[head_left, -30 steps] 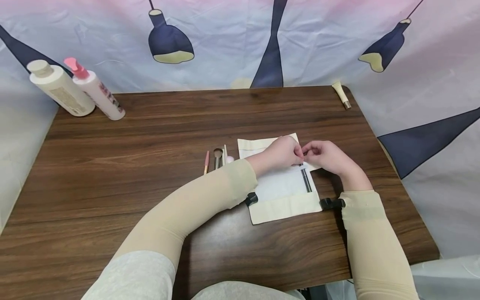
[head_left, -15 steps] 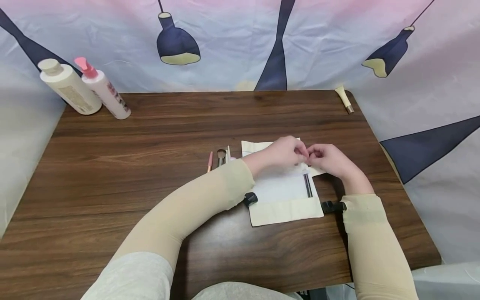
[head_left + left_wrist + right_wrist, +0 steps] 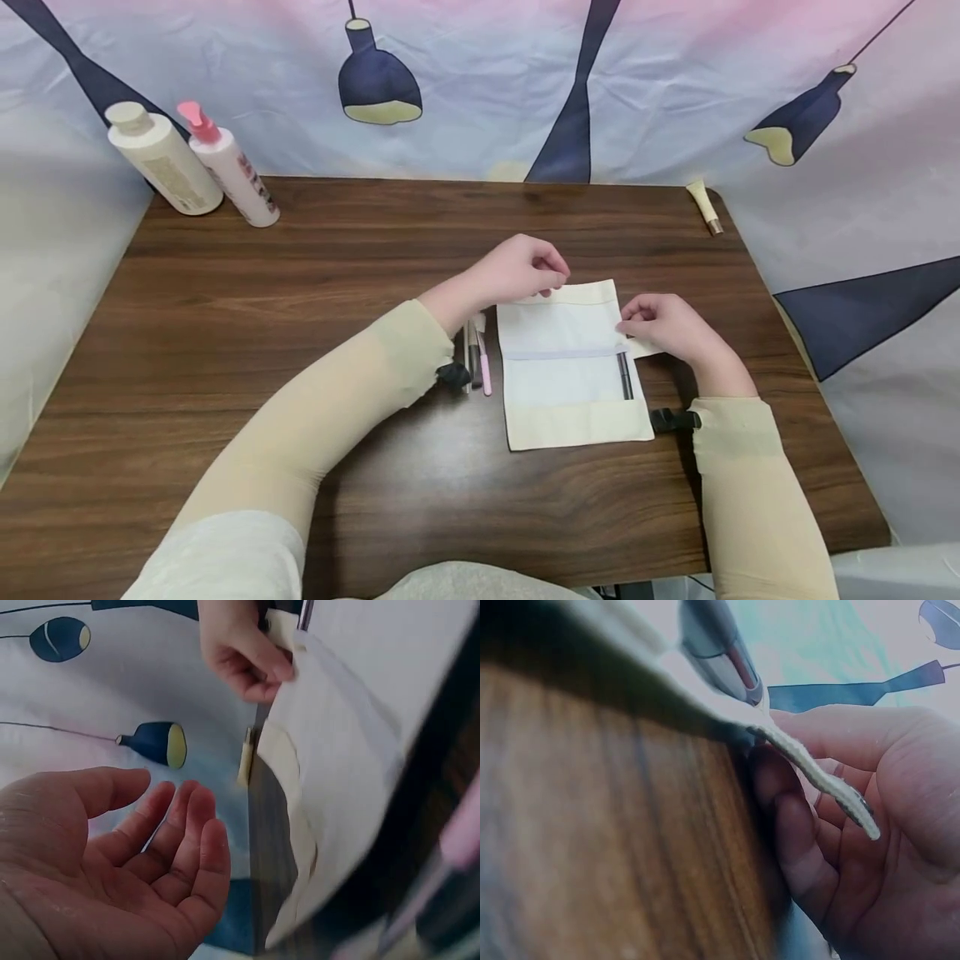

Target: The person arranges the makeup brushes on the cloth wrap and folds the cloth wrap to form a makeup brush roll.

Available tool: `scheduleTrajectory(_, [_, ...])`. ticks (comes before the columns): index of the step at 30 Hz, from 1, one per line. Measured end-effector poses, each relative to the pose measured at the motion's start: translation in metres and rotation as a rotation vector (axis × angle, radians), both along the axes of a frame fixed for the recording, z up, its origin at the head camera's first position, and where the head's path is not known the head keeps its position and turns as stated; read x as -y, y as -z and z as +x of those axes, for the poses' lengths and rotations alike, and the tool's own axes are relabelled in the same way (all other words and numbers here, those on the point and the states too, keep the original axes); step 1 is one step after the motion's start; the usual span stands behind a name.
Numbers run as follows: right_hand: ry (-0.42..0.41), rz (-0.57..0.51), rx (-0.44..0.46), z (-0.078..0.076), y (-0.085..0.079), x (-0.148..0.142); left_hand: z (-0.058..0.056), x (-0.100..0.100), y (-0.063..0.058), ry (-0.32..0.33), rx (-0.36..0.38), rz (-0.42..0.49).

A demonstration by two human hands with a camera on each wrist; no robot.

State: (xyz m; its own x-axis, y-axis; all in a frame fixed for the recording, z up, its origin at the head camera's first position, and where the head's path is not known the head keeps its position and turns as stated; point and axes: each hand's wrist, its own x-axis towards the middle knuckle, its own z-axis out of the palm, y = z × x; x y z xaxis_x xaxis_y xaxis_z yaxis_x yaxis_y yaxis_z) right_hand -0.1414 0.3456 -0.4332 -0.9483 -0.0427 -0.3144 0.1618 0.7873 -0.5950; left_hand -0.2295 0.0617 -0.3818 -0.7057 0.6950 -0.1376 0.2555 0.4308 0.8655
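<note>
A flat cream cloth roll-up case (image 3: 562, 379) with a white inner panel lies spread on the table. One slim dark pencil-like stick (image 3: 625, 377) sits along its right side, tucked into the lower pocket. My right hand (image 3: 667, 329) pinches the case's right edge between thumb and fingers, just above a short cream tab (image 3: 645, 347); the right wrist view shows the tab (image 3: 817, 774) sticking out across the palm. Over the case's upper left corner hovers my left hand (image 3: 517, 267), its fingers loosely bent and holding nothing in the left wrist view.
A pink-handled brush (image 3: 485, 371) and other slim sticks lie left of the case, partly under the left wrist. At the back left stand a white bottle (image 3: 165, 158) and a pink pump bottle (image 3: 234, 171). A small cream tube (image 3: 705, 208) lies at the back right corner.
My left hand has left the right hand's side and moved left and back, uncovering the case's panel. The dark stick's top now shows no higher than the pocket band. The right hand stays at the edge.
</note>
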Motion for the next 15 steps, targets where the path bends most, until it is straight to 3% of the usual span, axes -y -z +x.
scheduleTrajectory(7, [0.005, -0.009, -0.001, 0.001, 0.000, 0.001, -0.007, 0.052, -0.002, -0.026, -0.079, -0.157])
scheduleTrajectory(15, [-0.012, -0.016, -0.013, 0.001, 0.001, 0.000, -0.009, 0.114, 0.005, -0.128, -0.136, -0.277])
